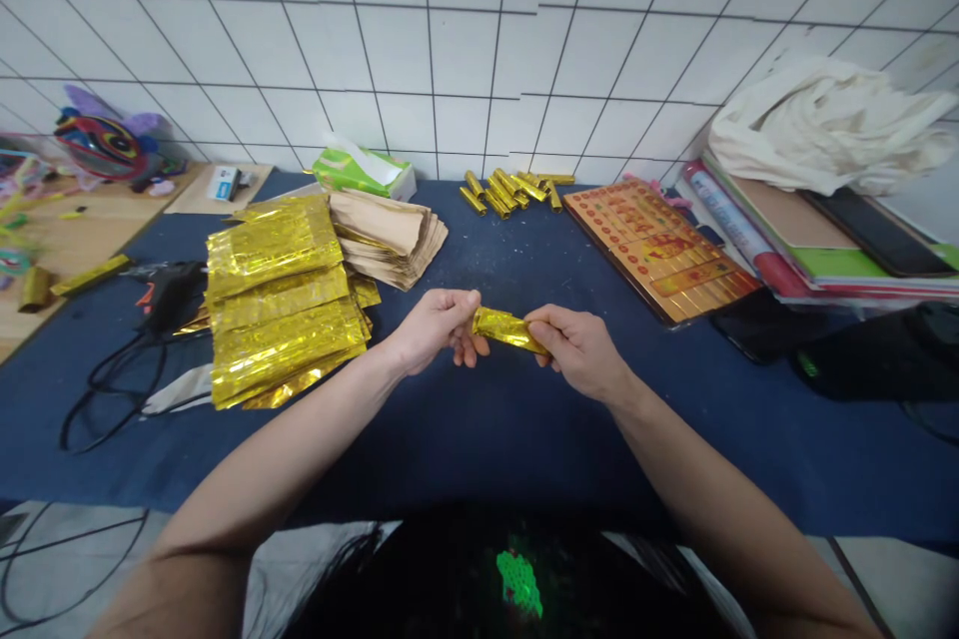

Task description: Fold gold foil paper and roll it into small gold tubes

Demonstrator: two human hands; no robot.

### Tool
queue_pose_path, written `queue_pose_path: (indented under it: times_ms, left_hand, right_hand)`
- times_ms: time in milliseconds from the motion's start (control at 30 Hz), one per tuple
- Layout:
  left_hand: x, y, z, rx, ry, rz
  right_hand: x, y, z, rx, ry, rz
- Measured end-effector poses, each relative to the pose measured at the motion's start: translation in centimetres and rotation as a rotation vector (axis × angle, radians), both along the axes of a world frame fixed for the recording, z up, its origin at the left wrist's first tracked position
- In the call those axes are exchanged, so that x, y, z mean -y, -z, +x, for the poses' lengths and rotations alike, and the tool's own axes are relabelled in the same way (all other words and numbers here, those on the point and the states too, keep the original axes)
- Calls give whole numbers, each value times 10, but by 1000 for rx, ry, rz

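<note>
A: What lay around the hands in the head view?
B: A tiled wall [469,50] rose behind a blue-covered counter [465,449].
A: And the hands?
B: The left hand [454,327] was pinched on one end of a gold roll [503,327], the right hand [575,344] on the other. It slanted slightly between them, over the middle of the counter.
A: Was that roll done?
B: It looked mostly formed, I'd say; whether its edge was fastened, I couldn't tell.
A: What seemed finished?
B: Probably the small heap of tubes [516,190] at the back, near the wall.
A: And what was left?
B: Plenty, by my reckoning. Gold sheets [281,290] lay flat in a thick, overlapping pile left of the hands, with a stack of brown sheets [394,230] just beside them. Those looked not yet rolled, so the work seemed nearer its start than its end.
</note>
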State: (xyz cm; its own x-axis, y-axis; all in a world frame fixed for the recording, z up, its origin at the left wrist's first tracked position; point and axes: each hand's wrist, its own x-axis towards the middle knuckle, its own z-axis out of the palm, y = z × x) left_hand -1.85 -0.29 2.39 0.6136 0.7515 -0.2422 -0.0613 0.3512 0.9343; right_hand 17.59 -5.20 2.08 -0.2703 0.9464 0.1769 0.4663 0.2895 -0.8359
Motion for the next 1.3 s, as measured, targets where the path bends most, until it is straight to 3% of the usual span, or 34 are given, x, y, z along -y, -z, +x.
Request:
queue_pose_path:
  times_ms: [267,500,700,1067,1300]
  left_hand:
    - [-2,-4,-6,16,105,-9]
    - [-3,-7,-6,-140,73,94]
    - [-2,-10,-10,-254,279,97]
    - [0,-12,-12,-330,324,242]
    - [-1,-23,-14,-390,452,319]
  right_hand:
    - [1,-3,2,55,-32,53]
    - [1,-2,1,123,-34,187]
    - [1,-1,-1,204,-86,297]
    - [1,0,-4,187,-69,124]
    - [-2,4,-6,227,-66,108]
